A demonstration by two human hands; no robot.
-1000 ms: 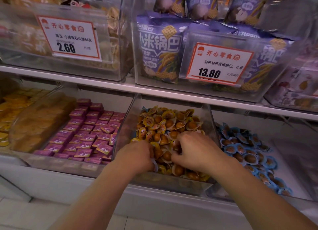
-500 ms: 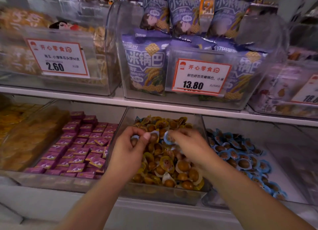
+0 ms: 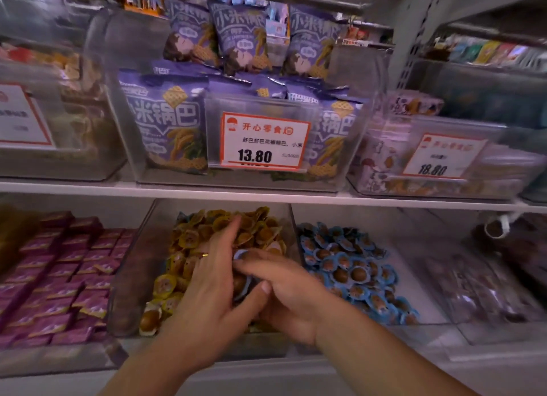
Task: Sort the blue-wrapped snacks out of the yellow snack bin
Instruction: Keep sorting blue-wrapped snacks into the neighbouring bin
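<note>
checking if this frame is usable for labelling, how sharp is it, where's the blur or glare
Head view: the 13.80 price tag reads sharply; the left price tag and the 18.80 tag are smeared; both hands, left and right, are slightly motion-blurred; the clear bin fronts show soft glare; the shelf edge bows from the wide lens.

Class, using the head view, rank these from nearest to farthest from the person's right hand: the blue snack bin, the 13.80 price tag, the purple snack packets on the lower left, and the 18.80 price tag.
From the right hand:
1. Blue snack bin, just to its right on the lower shelf.
2. Purple snack packets, lower shelf, far left.
3. 13.80 price tag, upper shelf, above the hand.
4. 18.80 price tag, upper shelf, right.
Items 2 to 4 are close; their ranking is less certain.
</note>
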